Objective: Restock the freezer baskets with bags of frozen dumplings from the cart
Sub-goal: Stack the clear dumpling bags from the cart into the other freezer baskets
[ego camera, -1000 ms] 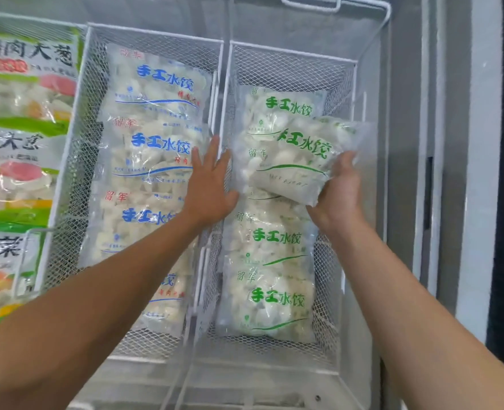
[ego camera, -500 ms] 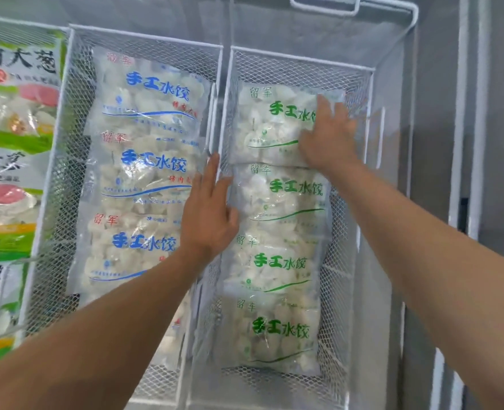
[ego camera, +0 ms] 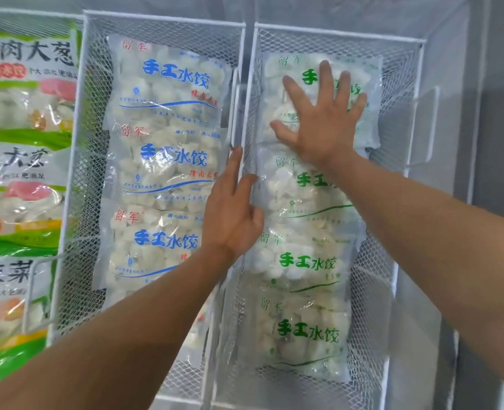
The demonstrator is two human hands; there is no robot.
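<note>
Bag with green lettering (ego camera: 372, 93) lies at the far end of the right-hand wire basket (ego camera: 404, 45), topmost in a row of four green-lettered dumpling bags. The right hand (ego camera: 321, 119) rests flat on it, fingers straight and spread, palm pressing down over the printed characters, gripping nothing. Just nearer lies the second green bag (ego camera: 292, 190), its upper edge tucked under the pressed one; then the third green bag (ego camera: 304, 261) and the nearest green bag (ego camera: 307, 332), each overlapping the next like shingles.

The left hand (ego camera: 233, 208) is released too, fingers straight and pointing away, lying along the divider where the two baskets meet; its thumb side touches the left edge of the second green bag. Whether its palm bears on the wire rim I cannot tell.

The left-hand wire basket (ego camera: 162, 20) holds bags with blue lettering (ego camera: 170, 170), three plainly seen in an overlapping row and another partly hidden by the left forearm. Further left, beyond that basket, lie green-bordered packs (ego camera: 22, 113) with large black characters.
</note>
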